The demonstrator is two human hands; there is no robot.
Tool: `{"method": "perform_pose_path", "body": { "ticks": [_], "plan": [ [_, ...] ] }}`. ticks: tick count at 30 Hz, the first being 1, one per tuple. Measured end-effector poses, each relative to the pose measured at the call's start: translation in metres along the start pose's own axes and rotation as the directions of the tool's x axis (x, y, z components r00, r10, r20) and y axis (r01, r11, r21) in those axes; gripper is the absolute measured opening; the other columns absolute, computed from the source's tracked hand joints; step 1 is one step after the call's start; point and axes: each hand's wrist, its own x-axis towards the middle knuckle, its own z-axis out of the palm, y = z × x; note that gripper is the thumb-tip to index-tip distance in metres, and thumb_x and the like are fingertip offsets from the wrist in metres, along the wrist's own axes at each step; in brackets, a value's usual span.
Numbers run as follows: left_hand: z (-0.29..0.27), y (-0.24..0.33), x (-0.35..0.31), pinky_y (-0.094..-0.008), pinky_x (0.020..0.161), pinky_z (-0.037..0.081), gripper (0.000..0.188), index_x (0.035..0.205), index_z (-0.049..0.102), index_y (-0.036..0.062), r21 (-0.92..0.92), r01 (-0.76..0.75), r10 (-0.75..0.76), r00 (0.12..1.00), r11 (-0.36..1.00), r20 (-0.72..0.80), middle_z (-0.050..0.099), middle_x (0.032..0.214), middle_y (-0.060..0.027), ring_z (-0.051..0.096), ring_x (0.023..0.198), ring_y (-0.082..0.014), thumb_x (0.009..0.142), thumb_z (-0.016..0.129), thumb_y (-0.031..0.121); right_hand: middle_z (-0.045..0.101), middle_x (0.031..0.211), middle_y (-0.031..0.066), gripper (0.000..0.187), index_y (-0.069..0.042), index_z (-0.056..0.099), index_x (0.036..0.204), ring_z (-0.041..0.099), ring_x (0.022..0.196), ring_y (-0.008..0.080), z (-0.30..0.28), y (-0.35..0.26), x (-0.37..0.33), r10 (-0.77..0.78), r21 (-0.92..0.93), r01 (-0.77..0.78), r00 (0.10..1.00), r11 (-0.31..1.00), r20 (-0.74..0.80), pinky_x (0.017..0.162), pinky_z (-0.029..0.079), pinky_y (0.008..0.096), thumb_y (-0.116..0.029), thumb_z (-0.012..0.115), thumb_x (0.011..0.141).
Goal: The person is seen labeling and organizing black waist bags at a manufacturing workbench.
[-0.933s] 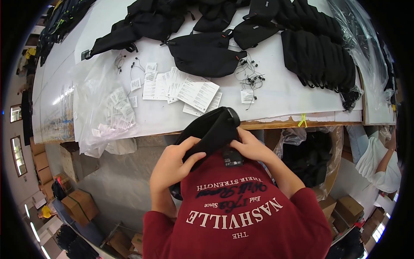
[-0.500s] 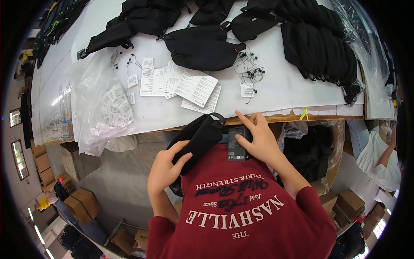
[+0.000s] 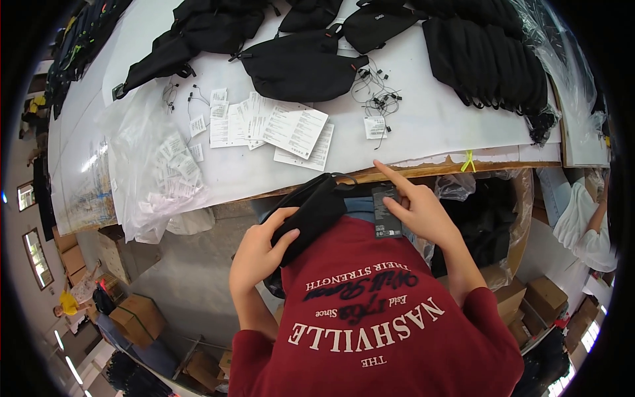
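Note:
My left hand (image 3: 260,251) is closed on a black fabric bag (image 3: 316,213), thumb and fingers pinching its side. The bag is tilted in front of my lap, just short of the table edge, and a thin strap loop shows at its upper end. To the right, my right hand (image 3: 423,210) pinches a dark hang tag (image 3: 386,221) under its thumb, with the index finger stretched toward the table. A gap separates the tag from the bag. Whether a cord joins them I cannot tell.
On the white table (image 3: 264,175) lie white printed cards (image 3: 296,129), corded tags (image 3: 377,102) and another black bag (image 3: 301,69). A clear plastic bag of small labels (image 3: 175,159) hangs over the left edge. Stacked black bags (image 3: 486,66) fill the far right. A plastic-lined carton (image 3: 486,218) stands below.
My right hand has moved right with the hang tag, widening the gap to the bag. The left hand keeps its hold on the bag. The whole view has shifted slightly.

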Motion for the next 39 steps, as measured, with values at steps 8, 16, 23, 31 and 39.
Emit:
{"method": "perform_pose_path", "body": {
  "ticks": [8, 16, 23, 31, 39],
  "plan": [
    [0.004, 0.007, 0.007, -0.0354, 0.068, 0.048, 0.026, 0.113, 0.057, 0.0091, 0.029, -0.124, 0.118, 0.980, 0.992, 0.159, 0.065, 0.087, -0.0151, 0.062, 0.078, -0.0346, 0.088, 0.056, 0.014, 0.063, 0.102, 0.0141, 0.042, -0.004, 0.049, 0.126, 0.065, 0.081, 0.0169, -0.022, 0.021, 0.010, -0.305, 0.983, 0.122, 0.949, 0.135, -0.076, 0.072, 0.052, 0.0269, -0.029, 0.054, 0.093],
    [0.012, 0.019, 0.009, -0.0369, 0.067, 0.048, 0.025, 0.112, 0.057, 0.0081, 0.062, -0.222, 0.208, 0.962, 0.973, 0.177, 0.065, 0.087, -0.0156, 0.062, 0.078, -0.0344, 0.088, 0.055, 0.014, 0.059, 0.115, 0.0174, 0.046, -0.001, 0.050, 0.119, 0.058, 0.077, 0.0164, -0.014, 0.026, 0.048, -0.263, 0.921, 0.369, 0.883, -0.126, -0.390, 0.066, 0.045, 0.0240, -0.039, 0.054, 0.093],
    [0.013, 0.025, 0.010, -0.0382, 0.066, 0.048, 0.025, 0.111, 0.058, 0.0080, 0.089, -0.257, 0.236, 0.951, 0.962, 0.201, 0.065, 0.088, -0.0154, 0.062, 0.078, -0.0341, 0.087, 0.055, 0.013, 0.049, 0.062, -0.0015, 0.020, -0.005, 0.059, 0.083, 0.035, 0.048, 0.0040, -0.013, 0.010, 0.077, 0.224, 0.802, 0.506, 0.782, 0.317, -0.582, 0.045, 0.026, 0.0187, -0.023, 0.058, 0.093],
    [0.013, 0.027, 0.019, -0.0390, 0.065, 0.048, 0.025, 0.111, 0.058, 0.0078, 0.114, -0.317, 0.280, 0.925, 0.942, 0.256, 0.065, 0.086, -0.0155, 0.062, 0.078, -0.0342, 0.087, 0.056, 0.013, 0.058, 0.063, 0.0001, 0.020, -0.008, 0.061, 0.087, 0.048, 0.052, 0.0048, -0.001, -0.005, 0.105, 0.352, 0.885, 0.417, 0.812, 0.209, -0.465, 0.047, 0.034, 0.0179, -0.028, 0.059, 0.091],
    [0.011, 0.025, 0.020, -0.0395, 0.065, 0.048, 0.024, 0.110, 0.058, 0.0090, 0.094, -0.327, 0.296, 0.923, 0.941, 0.244, 0.064, 0.085, -0.0164, 0.061, 0.077, -0.0355, 0.086, 0.057, 0.013, 0.044, 0.053, -0.0077, 0.020, -0.007, 0.061, 0.081, 0.035, 0.045, 0.0020, -0.005, -0.024, 0.105, 0.268, 0.826, 0.412, 0.806, 0.384, -0.527, 0.042, 0.025, 0.0193, -0.026, 0.066, 0.088]
  ]
}}
